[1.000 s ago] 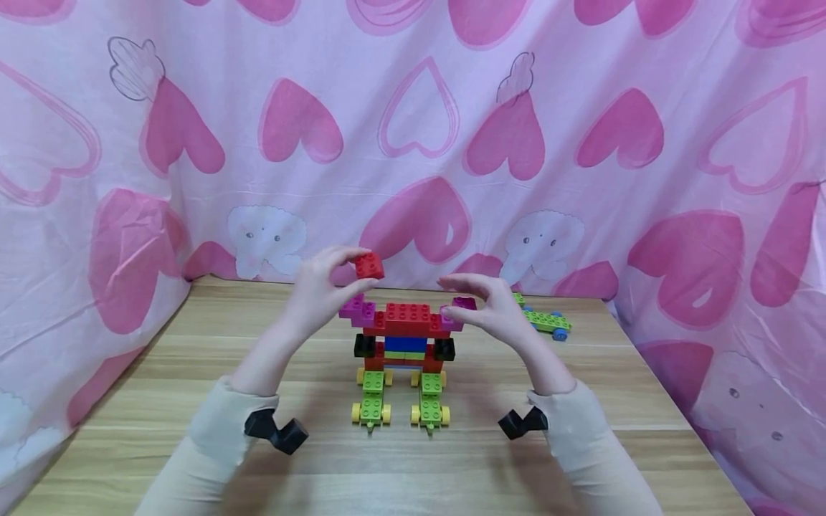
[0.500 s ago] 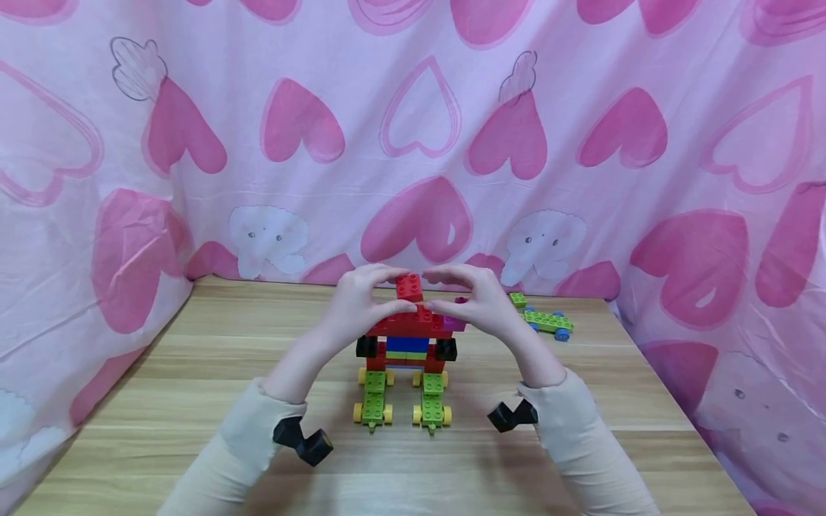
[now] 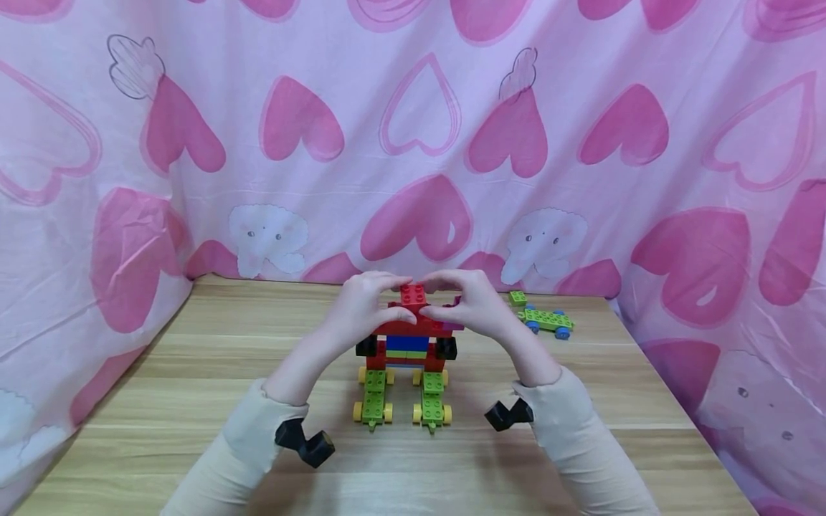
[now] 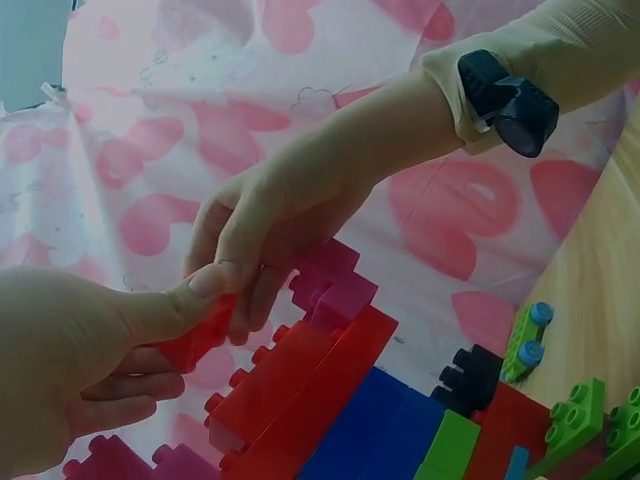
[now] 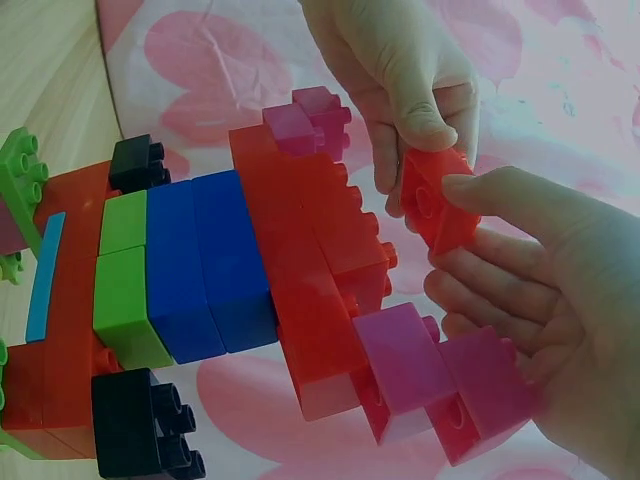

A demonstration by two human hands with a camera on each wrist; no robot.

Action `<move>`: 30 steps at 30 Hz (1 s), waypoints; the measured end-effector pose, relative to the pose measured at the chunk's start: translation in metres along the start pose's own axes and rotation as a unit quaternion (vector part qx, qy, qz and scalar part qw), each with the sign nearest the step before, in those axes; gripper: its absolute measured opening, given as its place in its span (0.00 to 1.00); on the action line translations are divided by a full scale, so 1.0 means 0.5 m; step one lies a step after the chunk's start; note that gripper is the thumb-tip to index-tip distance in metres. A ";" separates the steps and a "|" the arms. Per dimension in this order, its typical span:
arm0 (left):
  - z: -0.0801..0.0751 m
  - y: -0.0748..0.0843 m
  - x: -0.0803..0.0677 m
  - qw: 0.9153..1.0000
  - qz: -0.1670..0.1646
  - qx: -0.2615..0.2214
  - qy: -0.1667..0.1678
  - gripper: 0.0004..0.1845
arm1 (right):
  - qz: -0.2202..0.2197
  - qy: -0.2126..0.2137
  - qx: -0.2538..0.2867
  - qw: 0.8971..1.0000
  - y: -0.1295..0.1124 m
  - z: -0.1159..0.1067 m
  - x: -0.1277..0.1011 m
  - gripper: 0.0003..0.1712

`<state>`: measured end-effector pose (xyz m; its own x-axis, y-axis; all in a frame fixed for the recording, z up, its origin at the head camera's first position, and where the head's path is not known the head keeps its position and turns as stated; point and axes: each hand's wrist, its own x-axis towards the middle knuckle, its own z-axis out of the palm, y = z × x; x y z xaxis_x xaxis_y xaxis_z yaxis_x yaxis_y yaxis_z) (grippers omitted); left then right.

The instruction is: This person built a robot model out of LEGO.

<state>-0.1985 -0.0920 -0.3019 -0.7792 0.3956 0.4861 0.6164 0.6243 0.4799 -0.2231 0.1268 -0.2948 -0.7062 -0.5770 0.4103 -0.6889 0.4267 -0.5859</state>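
Both hands meet over the block robot [image 3: 405, 358] at table centre: the left hand [image 3: 358, 309] and right hand [image 3: 474, 307] each pinch the small red brick [image 3: 412, 294], which sits on the robot's red top. A green wheeled piece [image 3: 546, 319] lies at 2 o'clock, well apart.
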 end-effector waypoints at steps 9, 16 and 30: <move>-0.009 -0.013 0.000 0.998 -0.036 -0.002 -0.044 0.24 | 0.049 -0.004 -0.026 0.998 -0.003 0.006 0.006 0.21; -0.012 -0.011 -0.001 0.997 -0.041 0.016 -0.067 0.22 | 0.067 -0.032 -0.041 0.996 -0.008 0.004 0.010 0.22; -0.013 -0.010 -0.001 0.995 -0.040 0.036 -0.079 0.20 | 0.076 -0.058 -0.064 0.993 -0.005 0.007 0.015 0.24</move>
<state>-0.2004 -0.0997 -0.3000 -0.8373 0.4394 0.3254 0.5460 0.7026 0.4563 -0.2263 0.1191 -0.2927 -0.7854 -0.5725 0.2352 -0.5958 0.5962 -0.5382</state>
